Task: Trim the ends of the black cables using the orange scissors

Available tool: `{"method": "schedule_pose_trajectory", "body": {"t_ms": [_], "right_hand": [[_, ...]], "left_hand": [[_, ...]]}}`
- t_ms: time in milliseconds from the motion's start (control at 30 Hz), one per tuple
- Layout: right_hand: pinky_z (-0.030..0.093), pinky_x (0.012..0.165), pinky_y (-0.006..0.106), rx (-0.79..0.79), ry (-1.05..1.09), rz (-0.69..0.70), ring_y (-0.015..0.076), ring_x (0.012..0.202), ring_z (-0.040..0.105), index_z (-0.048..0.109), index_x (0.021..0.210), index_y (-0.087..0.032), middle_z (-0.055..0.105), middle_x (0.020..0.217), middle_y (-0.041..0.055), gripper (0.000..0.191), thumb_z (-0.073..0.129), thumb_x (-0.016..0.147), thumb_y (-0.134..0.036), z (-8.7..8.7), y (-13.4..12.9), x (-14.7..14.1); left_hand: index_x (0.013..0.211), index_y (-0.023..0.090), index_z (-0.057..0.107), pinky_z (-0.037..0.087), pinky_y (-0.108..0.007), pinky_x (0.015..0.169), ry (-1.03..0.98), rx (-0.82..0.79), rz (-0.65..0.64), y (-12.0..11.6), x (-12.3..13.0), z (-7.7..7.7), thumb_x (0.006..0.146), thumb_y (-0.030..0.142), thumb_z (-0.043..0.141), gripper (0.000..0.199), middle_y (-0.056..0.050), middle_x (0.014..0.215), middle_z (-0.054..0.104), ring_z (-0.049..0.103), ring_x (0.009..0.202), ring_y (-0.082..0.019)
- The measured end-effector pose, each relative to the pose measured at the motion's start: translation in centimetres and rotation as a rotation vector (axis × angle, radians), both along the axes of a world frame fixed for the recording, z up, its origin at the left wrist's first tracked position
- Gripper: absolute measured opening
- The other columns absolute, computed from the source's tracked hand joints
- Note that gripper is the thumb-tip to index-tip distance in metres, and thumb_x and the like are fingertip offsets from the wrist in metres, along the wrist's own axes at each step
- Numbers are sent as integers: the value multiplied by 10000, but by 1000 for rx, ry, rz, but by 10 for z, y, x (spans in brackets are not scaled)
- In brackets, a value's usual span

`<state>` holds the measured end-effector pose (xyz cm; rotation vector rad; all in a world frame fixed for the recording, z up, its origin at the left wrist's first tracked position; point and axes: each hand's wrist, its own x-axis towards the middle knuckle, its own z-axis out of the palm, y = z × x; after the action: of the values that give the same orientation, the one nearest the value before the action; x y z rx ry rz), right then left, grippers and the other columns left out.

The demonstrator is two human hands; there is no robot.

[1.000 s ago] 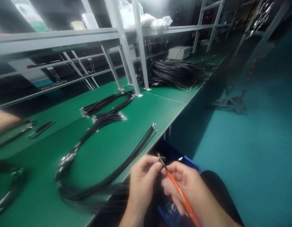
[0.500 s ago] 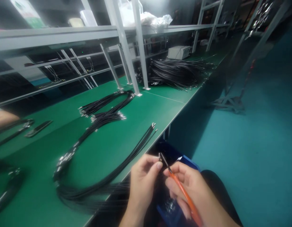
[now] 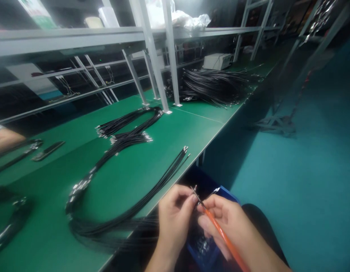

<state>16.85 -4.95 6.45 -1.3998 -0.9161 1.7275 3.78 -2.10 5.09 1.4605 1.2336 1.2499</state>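
Observation:
My left hand (image 3: pixel 176 215), closed in a pinch at the table's front edge, holds a small metallic end piece (image 3: pixel 195 187) between thumb and forefinger. What lies deeper in its grip is hidden. My right hand (image 3: pixel 224 219) is closed around a slim orange-handled tool (image 3: pixel 223 235); its thin dark tip touches or crosses the piece at my left fingertips. Close to my left wrist, a bundle of black cables (image 3: pixel 141 198) with metal ends curves over the green table. A blue bin (image 3: pixel 228 194) with small shiny parts sits below my hands.
Further black cables (image 3: pixel 129 138) lie mid-table, and a large cable pile (image 3: pixel 214 85) lies beyond the shelf posts (image 3: pixel 154 56). A dark flat object (image 3: pixel 48 151) is at left, near another person's arm (image 3: pixel 6 139). A pale box (image 3: pixel 217 61) stands at the back.
The tool's tip has swung left across the piece in my left fingertips. Both hands stay close together, and the view has shifted slightly.

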Motion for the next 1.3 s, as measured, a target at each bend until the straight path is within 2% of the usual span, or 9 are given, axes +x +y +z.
{"method": "schedule_pose_trajectory", "body": {"t_ms": [167,333,467,600,733,867,967,1133,1300], "right_hand": [[229,278,168,-27,19,14,23,254,396,526,788,-173,587,571,-59,162,674,730,-202,-2,2,0],[280,318,167,-7,-7,24,42,306,429,557,778,-171,565,522,-65,124,668,747,-218,-2,-1,2],[407,451,183,135,-64,-178,106,509,559,604,787,-181,606,585,-33,180,742,678,-220,-2,-6,4],[510,647,239,336,-58,-450,163,719,637,576,957,-226,660,768,-5,331,757,695,-317,3,2,3],[513,657,233,489,-68,-503,146,731,630,566,954,-240,663,809,-6,282,733,728,-262,6,16,-3],[482,574,210,543,-62,-513,117,637,590,571,906,-232,634,727,-28,205,708,754,-230,8,24,-5],[456,548,194,532,54,-512,93,591,553,562,908,-233,610,699,-45,219,716,752,-220,7,26,-3],[447,594,183,349,438,-417,87,661,554,551,909,-244,582,749,-54,279,737,717,-167,-1,23,-8],[440,609,186,288,536,-384,99,700,558,561,918,-245,608,799,-37,312,737,690,-124,-6,18,-8]], "left_hand": [[706,178,618,463,-204,593,21,13,12,0,1,0,769,145,629,72,24,658,626,579,624,-120],[711,173,623,465,-218,584,73,32,33,2,1,-1,768,160,625,59,13,661,630,585,622,-134],[725,176,622,461,-230,594,153,89,57,2,1,0,780,200,639,63,8,670,624,581,633,-144],[723,181,609,440,-221,582,239,156,44,-1,3,0,792,205,636,79,15,659,611,561,611,-132],[716,182,601,422,-216,581,312,189,5,-5,6,1,807,197,615,93,15,666,602,545,606,-122],[774,184,632,425,-220,595,293,73,-89,-3,5,4,823,189,590,65,6,707,626,563,632,-129],[762,177,653,432,-226,607,207,21,-152,-2,3,6,821,194,593,85,-7,719,635,580,657,-141],[672,164,637,423,-228,590,81,9,-108,-1,5,4,803,235,625,149,-2,663,594,551,624,-137],[655,161,619,416,-225,581,28,-37,-109,0,4,2,795,255,639,169,2,652,574,532,613,-132]]}}
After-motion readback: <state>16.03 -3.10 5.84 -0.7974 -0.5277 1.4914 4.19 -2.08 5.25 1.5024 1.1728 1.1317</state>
